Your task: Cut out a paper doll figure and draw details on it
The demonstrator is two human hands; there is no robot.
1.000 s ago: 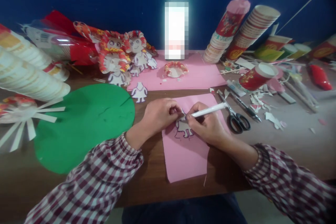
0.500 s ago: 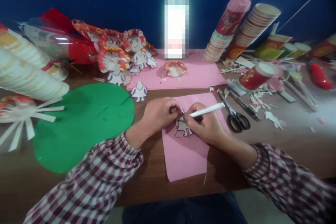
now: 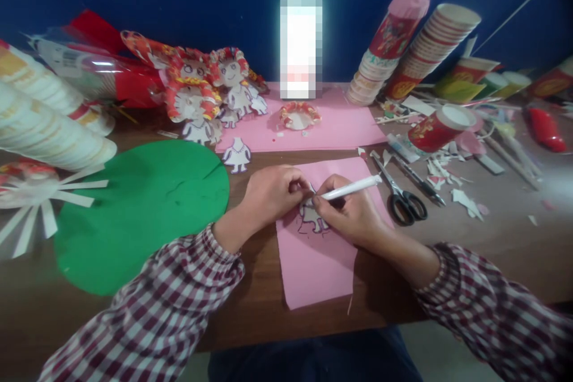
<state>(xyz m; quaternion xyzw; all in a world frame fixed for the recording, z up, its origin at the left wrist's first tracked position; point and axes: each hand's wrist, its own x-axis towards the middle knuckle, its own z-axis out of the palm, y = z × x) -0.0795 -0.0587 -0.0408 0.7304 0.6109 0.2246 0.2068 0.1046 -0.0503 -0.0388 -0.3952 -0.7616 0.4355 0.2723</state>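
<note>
A white pen (image 3: 351, 187) rests in my right hand (image 3: 353, 212), its tip down at a small paper cutout figure (image 3: 319, 219). Dark purple lines edge the cutout and mark the pink paper (image 3: 320, 274) beneath it. My left hand (image 3: 277, 191) is closed, fingertips pinched at the cutout's upper left, close to the pen tip. The top of the cutout is hidden behind the fingers. A similar white cutout (image 3: 237, 155) lies on the table just beyond my left hand.
Scissors (image 3: 398, 194) and a dark pen (image 3: 421, 182) lie to the right, near paper scraps and a red cup (image 3: 436, 128). Green round card (image 3: 147, 221) lies left. Stacked cups (image 3: 432, 51) and decorated paper dolls (image 3: 192, 86) stand behind, with a lit screen (image 3: 301, 48).
Both hands, the pen and the cutout look almost the same as before. The whole view has shifted very slightly.
</note>
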